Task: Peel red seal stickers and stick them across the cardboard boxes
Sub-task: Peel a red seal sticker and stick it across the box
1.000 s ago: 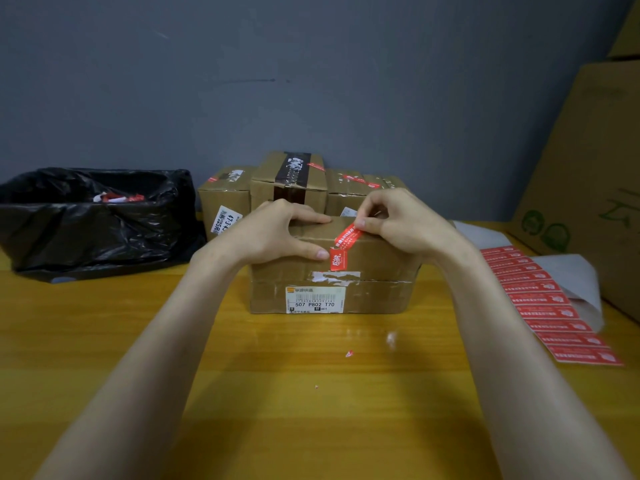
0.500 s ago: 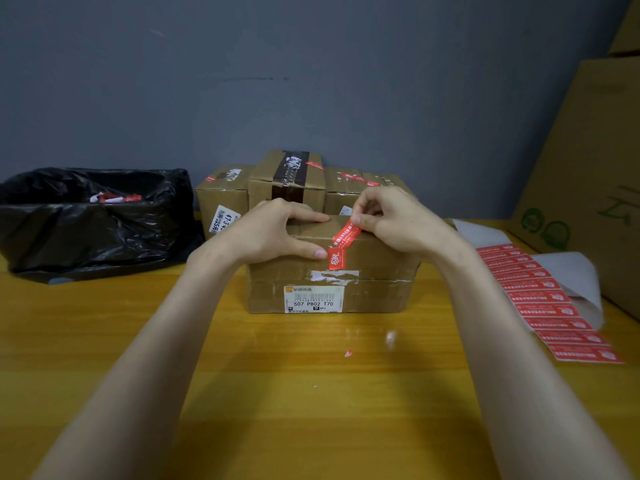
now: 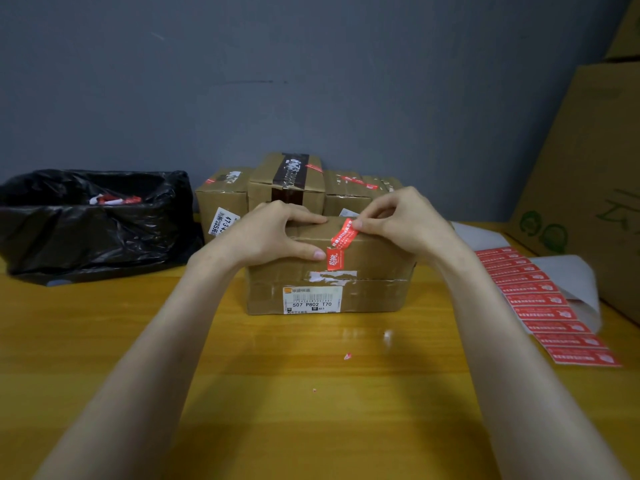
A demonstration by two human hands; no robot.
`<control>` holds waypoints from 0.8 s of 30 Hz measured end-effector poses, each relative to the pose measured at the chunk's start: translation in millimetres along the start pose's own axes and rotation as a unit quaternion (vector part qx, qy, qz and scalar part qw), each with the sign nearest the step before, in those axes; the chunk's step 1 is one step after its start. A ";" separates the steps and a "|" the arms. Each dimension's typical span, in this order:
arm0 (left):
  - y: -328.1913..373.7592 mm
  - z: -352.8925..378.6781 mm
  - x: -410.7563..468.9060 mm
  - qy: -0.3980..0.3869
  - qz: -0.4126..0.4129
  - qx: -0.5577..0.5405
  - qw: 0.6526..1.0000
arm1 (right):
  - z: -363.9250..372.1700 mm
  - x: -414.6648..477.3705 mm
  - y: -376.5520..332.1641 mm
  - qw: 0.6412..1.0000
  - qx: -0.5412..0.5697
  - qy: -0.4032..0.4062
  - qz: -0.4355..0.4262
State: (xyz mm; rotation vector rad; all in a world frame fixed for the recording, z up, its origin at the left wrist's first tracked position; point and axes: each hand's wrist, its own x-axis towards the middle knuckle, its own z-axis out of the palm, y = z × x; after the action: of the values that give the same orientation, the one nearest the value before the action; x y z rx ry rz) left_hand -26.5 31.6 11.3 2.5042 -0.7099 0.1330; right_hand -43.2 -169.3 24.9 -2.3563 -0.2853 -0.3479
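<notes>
A brown cardboard box (image 3: 374, 271) with a white shipping label sits in the middle of the yellow table. A red seal sticker (image 3: 340, 247) runs from its top edge down the front face. My left hand (image 3: 273, 233) grips the box's top left edge, its thumb pressing the front face beside the sticker's lower end. My right hand (image 3: 401, 220) pinches the sticker's upper end at the top edge. A sheet of red seal stickers (image 3: 547, 306) lies on the table at the right.
Three sealed cardboard boxes (image 3: 287, 181) stand behind the front one. A black bin bag (image 3: 104, 223) with red scraps sits at the left. A large cardboard sheet (image 3: 595, 188) leans at the right. Small paper bits (image 3: 347, 356) lie on the table (image 3: 138, 306).
My right hand has shifted slightly along the sticker's upper end at the top edge. The left hand and box stay put.
</notes>
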 end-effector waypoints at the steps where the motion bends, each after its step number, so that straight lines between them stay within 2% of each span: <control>1: 0.0 0.1 0.1 -0.001 -0.001 0.001 1.000 | 0.7 -0.1 -0.9 1.000 -0.002 -0.002 0.004; 14: -2.0 0.3 1.1 -0.006 -0.004 0.004 1.000 | 4.5 3.3 -4.4 0.999 -0.024 -0.034 0.002; 24: -0.3 1.0 -0.1 0.003 -0.003 -0.004 1.000 | -1.4 -0.4 -5.5 0.995 0.088 -0.042 0.010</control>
State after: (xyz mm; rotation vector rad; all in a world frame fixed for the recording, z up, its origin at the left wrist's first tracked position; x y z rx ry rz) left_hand -26.5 31.4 10.2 2.4966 -0.6979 0.1346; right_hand -45.5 -166.3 29.2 -2.2018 -0.3188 -0.2061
